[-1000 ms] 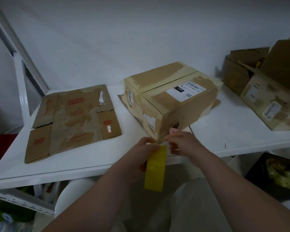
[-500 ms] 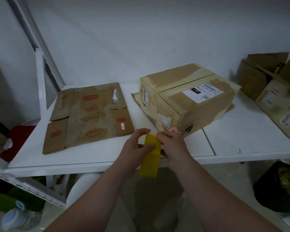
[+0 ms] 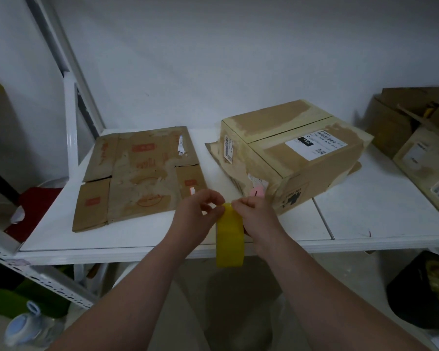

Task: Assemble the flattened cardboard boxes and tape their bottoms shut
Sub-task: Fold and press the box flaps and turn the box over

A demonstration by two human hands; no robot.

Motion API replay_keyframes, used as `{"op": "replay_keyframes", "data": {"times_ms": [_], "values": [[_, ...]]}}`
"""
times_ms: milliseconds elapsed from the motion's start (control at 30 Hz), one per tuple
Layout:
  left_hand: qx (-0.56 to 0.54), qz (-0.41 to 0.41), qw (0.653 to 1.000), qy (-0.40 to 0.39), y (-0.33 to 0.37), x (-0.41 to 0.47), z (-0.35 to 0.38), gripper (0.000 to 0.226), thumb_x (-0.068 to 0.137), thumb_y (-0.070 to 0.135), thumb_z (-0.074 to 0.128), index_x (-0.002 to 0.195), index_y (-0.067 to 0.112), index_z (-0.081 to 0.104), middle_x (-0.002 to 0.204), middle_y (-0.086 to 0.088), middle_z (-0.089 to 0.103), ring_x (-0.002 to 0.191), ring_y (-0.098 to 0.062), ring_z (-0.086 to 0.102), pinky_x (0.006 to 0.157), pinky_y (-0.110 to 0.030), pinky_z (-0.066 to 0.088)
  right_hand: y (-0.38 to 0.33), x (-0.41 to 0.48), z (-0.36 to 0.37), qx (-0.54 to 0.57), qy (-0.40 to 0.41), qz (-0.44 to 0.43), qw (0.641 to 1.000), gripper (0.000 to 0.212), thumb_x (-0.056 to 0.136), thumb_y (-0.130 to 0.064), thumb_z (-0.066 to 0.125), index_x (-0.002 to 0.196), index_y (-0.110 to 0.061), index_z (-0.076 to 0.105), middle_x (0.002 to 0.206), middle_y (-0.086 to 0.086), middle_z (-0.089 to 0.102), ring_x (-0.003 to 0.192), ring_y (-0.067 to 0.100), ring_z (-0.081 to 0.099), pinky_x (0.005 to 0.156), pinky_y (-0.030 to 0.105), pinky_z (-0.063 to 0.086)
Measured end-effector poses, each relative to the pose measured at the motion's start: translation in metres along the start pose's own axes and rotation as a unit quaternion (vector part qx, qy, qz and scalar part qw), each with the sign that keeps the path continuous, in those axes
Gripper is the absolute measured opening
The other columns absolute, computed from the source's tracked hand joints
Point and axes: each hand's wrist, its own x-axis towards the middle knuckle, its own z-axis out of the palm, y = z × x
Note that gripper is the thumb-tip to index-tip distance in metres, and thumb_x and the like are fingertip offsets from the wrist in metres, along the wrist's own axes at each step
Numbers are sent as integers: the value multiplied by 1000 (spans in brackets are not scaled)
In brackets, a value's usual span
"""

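Currently yellow tape roll (image 3: 230, 239) held on edge over tabletop (image 3: 365, 219) front edge. Left hand (image 3: 198, 214) pinches its top rim; right hand (image 3: 257, 216) curls round its right side, small pink object (image 3: 257, 192) showing above the knuckles. Assembled box (image 3: 302, 158) stands centre-right; flattened box (image 3: 137, 178) lies flat toward left edge, apart from it

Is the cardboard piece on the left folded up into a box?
No, the flattened cardboard lies flat on the white table, left of the assembled box.
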Motion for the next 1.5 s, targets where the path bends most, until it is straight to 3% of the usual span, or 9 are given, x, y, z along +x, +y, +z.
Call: {"op": "replay_keyframes", "data": {"times_ms": [200,500,700,833,967,1100,1200,1367,1500], "values": [[48,-17,999,2,3,3,-3,15,84,13,71,94,25,71,82,19,62,76,1,56,65,-4,42,0,-2,-2,-26,18,-7,999,25,95,-34,55,108,-13,61,96,1,56,93,18,55,84,37,49],[80,-24,996,-12,12,2,-3,14,83,12,71,96,15,74,82,10,64,74,1,56,63,2,39,-1,-7,-3,-115,96,-64,987,22,91,-29,61,92,-8,67,70,-9,53,65,2,48,53,17,33],[152,10,988,-39,11,0,4,7,90,14,62,92,16,69,96,0,61,86,-13,55,70,-13,39,-1,-10,-1,-135,126,-57,981,19,88,-28,63,89,-9,69,65,-11,52,59,1,46,50,15,29],[151,-3,988,-25,12,-2,11,6,92,19,60,87,21,58,105,1,42,94,-15,48,79,-21,44,2,-11,3,-132,154,-59,977,21,88,-32,64,95,-12,68,75,-9,54,62,0,43,52,14,27],[155,-5,987,-39,13,-1,13,5,95,20,56,89,20,56,103,2,40,93,-13,46,82,-27,47,3,-12,4,-123,171,-56,976,21,87,-32,65,93,-12,68,85,-3,59,67,2,45,53,14,28],[160,-10,986,-39,11,1,14,8,96,20,54,93,15,60,103,2,41,91,-12,45,81,-23,41,4,-11,8,-129,184,-64,972,23,87,-35,64,100,-15,68,111,4,62,97,16,55,58,12,30],[144,-21,989,-32,10,1,13,7,95,19,54,90,18,59,103,1,44,91,-14,48,83,-26,44,4,-11,6,-125,167,-78,975,37,89,-36,64,122,-21,62,128,2,53,113,17,51,77,17,38],[103,-60,993,-4,9,2,12,10,94,22,58,85,19,62,93,2,53,88,-18,56,83,-38,52,11,-8,3,-137,101,-140,975,16,90,-33,63,104,-26,69,116,0,59,99,10,53,66,9,34],[-32,-143,989,33,8,0,13,14,90,23,63,80,13,63,83,0,60,74,-15,59,75,-37,57,14,-2,4,-161,108,-140,971,16,92,-33,61,96,-19,68,107,2,60,99,15,55,74,22,39]]}}
